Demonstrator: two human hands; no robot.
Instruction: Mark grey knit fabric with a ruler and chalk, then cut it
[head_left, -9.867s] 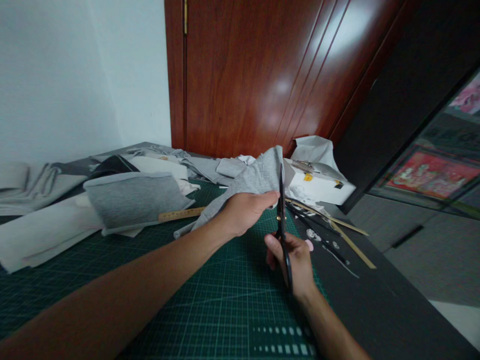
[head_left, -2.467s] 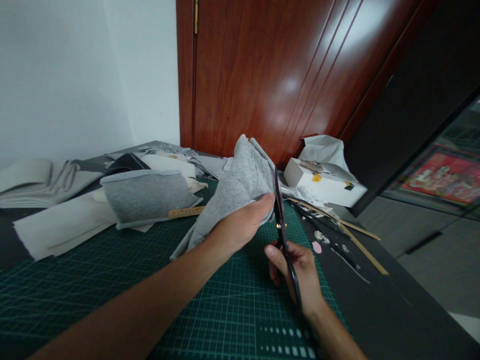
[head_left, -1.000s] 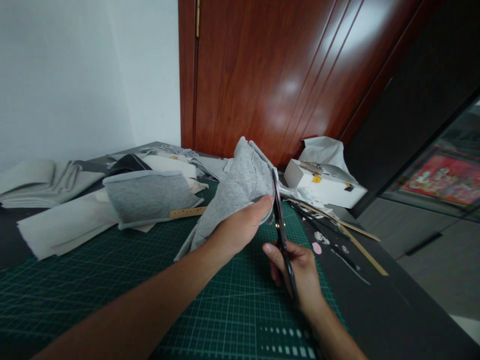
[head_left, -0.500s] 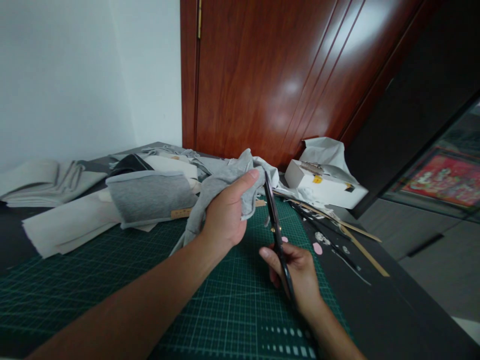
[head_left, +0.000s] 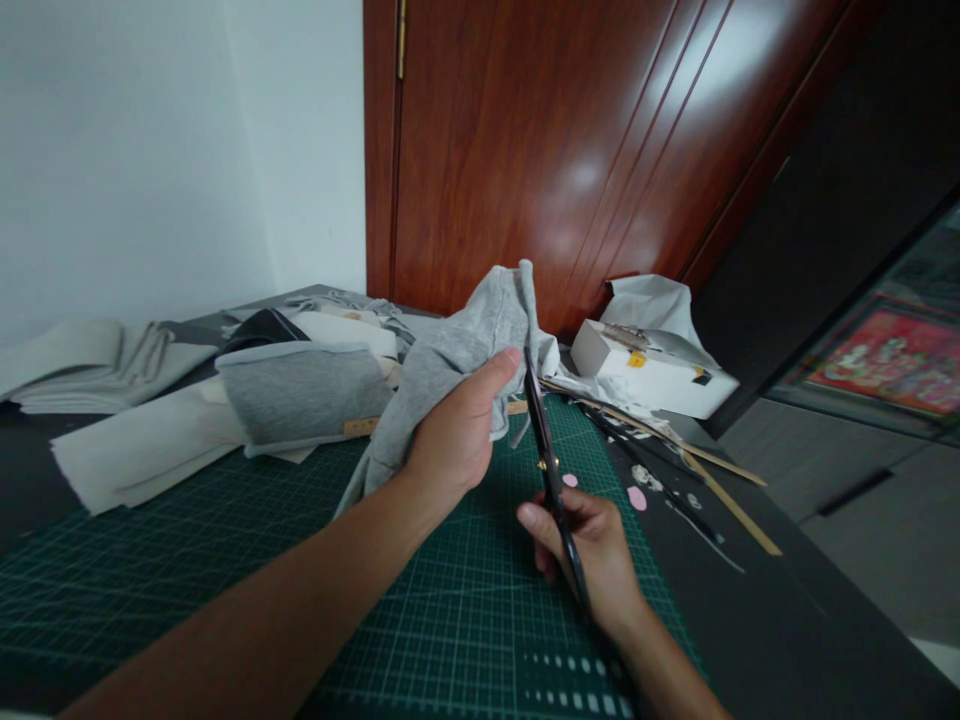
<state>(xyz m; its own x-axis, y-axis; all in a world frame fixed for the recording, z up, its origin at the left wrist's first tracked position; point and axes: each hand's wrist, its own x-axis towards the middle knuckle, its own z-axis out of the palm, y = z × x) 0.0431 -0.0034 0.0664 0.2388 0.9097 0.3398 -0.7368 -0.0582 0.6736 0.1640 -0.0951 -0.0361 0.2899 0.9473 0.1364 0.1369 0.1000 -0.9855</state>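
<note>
Your left hand (head_left: 450, 440) has just lifted the cloth (head_left: 465, 345) back up, fingers clamped on it. Your right hand (head_left: 592, 550) grips the scissors (head_left: 547, 470), blades touching the cloth's right edge again, so cutting goes on.

White wall (head_left: 135, 150), glossy red-brown wooden door (head_left: 570, 140), grey floor (head_left: 877, 540).

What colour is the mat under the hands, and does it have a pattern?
The cutting mat is dark green with a pale grid of lines, seen in the head view.

Bare cutting mat (head_left: 465, 620) near; folded fabric (head_left: 300, 395) and white box (head_left: 645, 370) crowd behind.
</note>
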